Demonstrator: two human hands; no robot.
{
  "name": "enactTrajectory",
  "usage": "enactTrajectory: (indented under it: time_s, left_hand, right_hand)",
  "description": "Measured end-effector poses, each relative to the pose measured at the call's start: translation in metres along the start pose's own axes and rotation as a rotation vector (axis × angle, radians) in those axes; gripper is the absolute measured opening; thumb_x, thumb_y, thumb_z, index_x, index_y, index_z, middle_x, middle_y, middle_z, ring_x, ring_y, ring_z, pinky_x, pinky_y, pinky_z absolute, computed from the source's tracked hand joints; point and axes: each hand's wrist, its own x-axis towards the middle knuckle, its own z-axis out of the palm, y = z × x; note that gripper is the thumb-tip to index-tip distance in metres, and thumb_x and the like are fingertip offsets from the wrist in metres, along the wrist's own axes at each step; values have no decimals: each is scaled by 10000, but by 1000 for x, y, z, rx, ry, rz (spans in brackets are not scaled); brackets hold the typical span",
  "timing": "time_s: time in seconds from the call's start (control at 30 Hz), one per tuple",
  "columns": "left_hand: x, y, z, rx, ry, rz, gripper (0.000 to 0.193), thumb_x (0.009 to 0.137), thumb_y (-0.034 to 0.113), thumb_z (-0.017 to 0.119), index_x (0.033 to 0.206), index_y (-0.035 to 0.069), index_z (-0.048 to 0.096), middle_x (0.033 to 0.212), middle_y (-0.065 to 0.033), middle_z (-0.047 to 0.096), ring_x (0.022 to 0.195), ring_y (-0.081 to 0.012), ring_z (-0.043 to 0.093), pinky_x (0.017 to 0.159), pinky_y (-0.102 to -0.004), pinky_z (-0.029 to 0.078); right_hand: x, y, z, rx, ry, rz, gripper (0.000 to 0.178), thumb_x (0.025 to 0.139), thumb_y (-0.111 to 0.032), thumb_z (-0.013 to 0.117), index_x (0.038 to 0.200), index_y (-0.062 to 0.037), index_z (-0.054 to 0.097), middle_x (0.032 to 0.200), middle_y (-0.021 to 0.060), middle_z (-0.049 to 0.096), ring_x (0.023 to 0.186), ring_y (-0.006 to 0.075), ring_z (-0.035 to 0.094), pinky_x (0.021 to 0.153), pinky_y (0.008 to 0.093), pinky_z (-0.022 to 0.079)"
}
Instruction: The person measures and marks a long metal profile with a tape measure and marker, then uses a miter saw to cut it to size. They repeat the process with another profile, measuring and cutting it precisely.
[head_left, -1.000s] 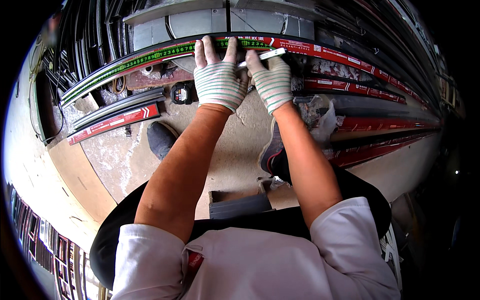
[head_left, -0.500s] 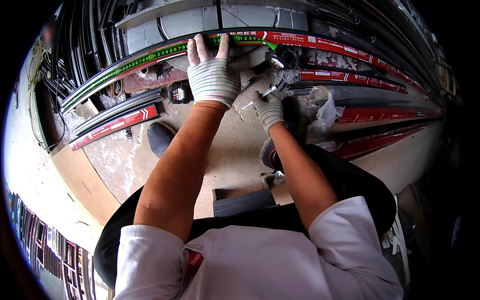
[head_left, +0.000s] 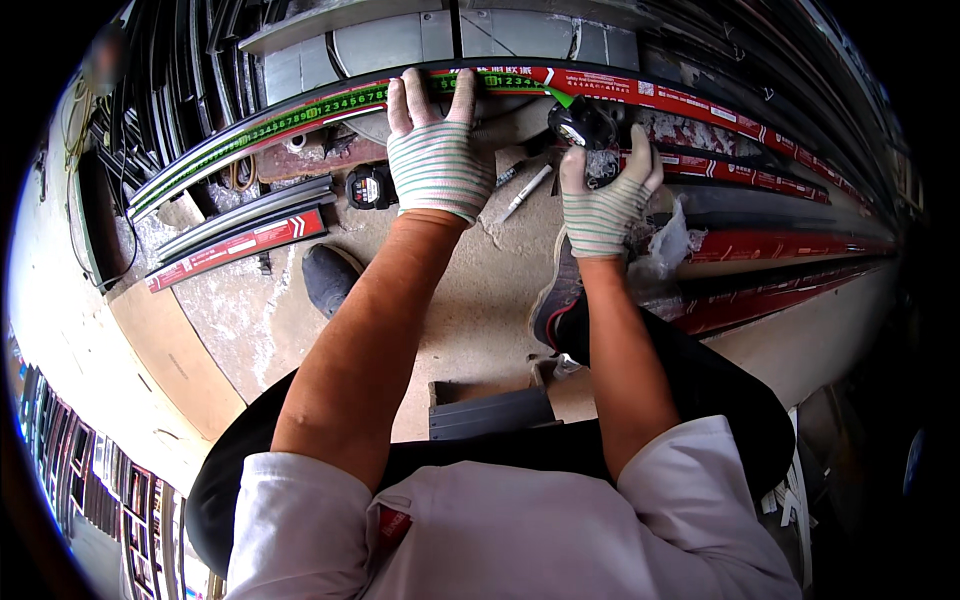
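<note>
A long dark profile strip with a red printed label (head_left: 690, 101) runs across in front of me, and a green tape blade (head_left: 345, 100) is stretched along it. My left hand (head_left: 437, 165), in a striped knit glove, lies over the strip with fingers spread, the fingertips resting on the blade. The blade ends at a black tape measure (head_left: 583, 122) on the right. Just below that case is my gloved right hand (head_left: 607, 208), thumb and fingers apart and nothing in its grasp. On the floor between my hands lies a white marker pen (head_left: 527, 193).
A second tape measure (head_left: 370, 187) sits left of my left hand. Short cut strips (head_left: 240, 245) lie at the left, and more red-labelled profiles (head_left: 780, 243) at the right beside crumpled clear plastic (head_left: 674, 243). My shoes (head_left: 331, 277) and a dark channel piece (head_left: 492, 408) are nearer me.
My right hand has let go of the marker, which now lies on the floor, and has moved right and opened near the tape measure. My left hand stays on the blade.
</note>
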Motion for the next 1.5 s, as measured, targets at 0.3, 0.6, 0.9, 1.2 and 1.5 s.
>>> enactTrajectory:
  time_s: [0.3,0.6,0.9,1.2,1.5]
  left_hand:
    - [0,0,2,-18,16,3,736,815,316,765,1508,182,555,1541,-408,352,1439,-592,323,1197,-606,323]
    - [1,3,-2,-18,-17,-9,763,787,280,768,1511,185,545,1550,-406,330,1443,-593,311,1205,-605,311]
    - [2,3,1,-17,-17,-26,744,796,294,762,1501,179,551,1545,-409,335,1442,-590,314,1210,-605,300]
    - [1,3,2,-17,1,-19,726,810,300,755,1499,186,554,1536,-414,346,1438,-597,314,1197,-613,317]
    - [2,2,3,-47,14,-20,728,810,285,757,1500,176,550,1522,-422,358,1432,-603,316,1198,-618,310]
  right_hand:
    - [56,1,43,-58,-26,-300,332,878,-344,795,1123,-126,744,1154,141,665,1052,353,660,896,467,567]
    - [95,-19,30,-155,-423,-151,254,946,-379,691,1068,-168,761,1130,121,702,938,349,722,823,475,594]
    - [126,-28,22,-274,-713,-85,334,974,-431,636,1135,-168,765,1167,172,712,1047,367,709,942,489,574]
    - [132,-32,21,-253,-737,-84,346,957,-420,649,1108,-136,776,1083,185,753,1002,387,724,920,486,580]
    - [136,-27,24,-202,-765,-70,352,938,-419,671,1094,-125,787,1024,182,771,962,381,736,905,465,583]
